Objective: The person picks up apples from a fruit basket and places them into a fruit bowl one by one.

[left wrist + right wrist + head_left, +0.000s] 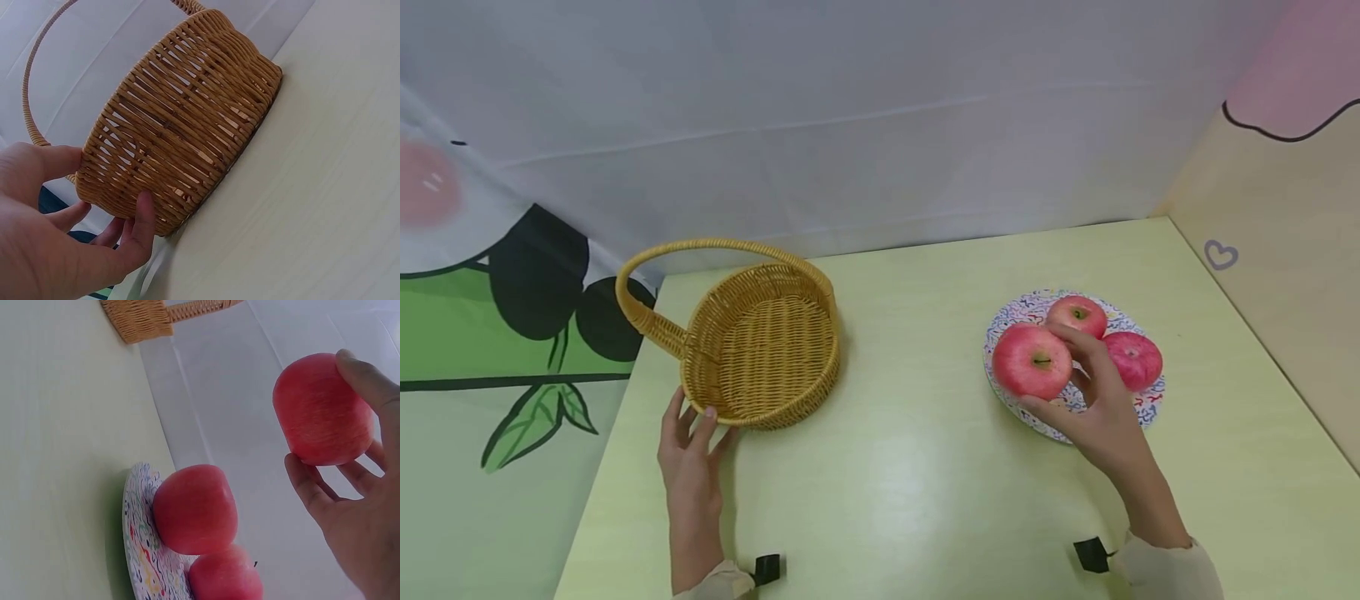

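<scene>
My right hand (1105, 408) holds a red apple (1032, 361) between thumb and fingers, over the left part of a patterned plate (1011, 312). In the right wrist view the held apple (322, 411) is up off the plate. Two more apples, one at the back (1077, 315) and one at the right (1133, 361), lie on the plate. At the left, a round wicker basket (775, 350) stands with its tall handle tipped to the left and nothing inside. My left hand (691, 462) grips its near left side, fingertips on the rim and wall (181, 119).
The pale table (895, 467) runs between basket and plate. A white cloth (880, 167) hangs along the back edge, and printed panels flank the table at left and right. Small black tabs (1092, 554) hang at the sleeves.
</scene>
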Action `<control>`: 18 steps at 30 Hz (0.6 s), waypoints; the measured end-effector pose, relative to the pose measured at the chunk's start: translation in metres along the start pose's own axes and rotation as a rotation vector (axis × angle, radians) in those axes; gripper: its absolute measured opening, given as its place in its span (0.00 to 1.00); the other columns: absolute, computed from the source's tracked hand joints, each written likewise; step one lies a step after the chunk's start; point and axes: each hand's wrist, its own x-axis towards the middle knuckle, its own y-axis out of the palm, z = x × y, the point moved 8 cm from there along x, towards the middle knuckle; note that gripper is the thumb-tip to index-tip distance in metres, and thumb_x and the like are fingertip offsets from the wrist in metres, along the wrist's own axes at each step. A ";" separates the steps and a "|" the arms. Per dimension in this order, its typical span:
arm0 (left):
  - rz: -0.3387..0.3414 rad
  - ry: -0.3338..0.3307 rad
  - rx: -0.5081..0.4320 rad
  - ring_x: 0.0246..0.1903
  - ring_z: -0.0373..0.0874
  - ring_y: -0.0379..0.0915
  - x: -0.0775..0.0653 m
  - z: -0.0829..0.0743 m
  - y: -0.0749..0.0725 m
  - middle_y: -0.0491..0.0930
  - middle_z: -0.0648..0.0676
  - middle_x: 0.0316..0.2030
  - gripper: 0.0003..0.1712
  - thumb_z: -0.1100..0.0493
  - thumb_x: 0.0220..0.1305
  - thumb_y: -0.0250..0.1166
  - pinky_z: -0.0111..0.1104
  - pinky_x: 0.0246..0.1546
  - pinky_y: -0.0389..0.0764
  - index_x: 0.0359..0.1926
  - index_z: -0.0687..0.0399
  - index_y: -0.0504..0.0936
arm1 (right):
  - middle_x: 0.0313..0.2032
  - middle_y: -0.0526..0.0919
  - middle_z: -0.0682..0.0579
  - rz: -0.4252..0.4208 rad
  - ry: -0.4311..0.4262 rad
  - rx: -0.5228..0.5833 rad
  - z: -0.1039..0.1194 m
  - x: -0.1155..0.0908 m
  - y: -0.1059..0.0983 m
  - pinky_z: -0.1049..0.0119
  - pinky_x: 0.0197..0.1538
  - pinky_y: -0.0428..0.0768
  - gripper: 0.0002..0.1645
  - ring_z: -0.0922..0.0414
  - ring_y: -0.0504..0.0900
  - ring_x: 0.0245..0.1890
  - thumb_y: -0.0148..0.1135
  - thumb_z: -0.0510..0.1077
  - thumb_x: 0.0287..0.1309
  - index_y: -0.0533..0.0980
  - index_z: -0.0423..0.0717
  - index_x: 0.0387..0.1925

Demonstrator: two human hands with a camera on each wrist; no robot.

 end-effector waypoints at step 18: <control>-0.012 -0.006 0.020 0.73 0.49 0.61 -0.004 -0.003 0.002 0.58 0.50 0.77 0.38 0.54 0.76 0.63 0.25 0.47 0.87 0.79 0.27 0.59 | 0.68 0.69 0.55 -0.252 0.063 0.047 -0.014 -0.019 -0.036 0.82 0.57 0.80 0.54 0.55 0.69 0.68 0.71 0.18 0.48 0.62 0.42 0.75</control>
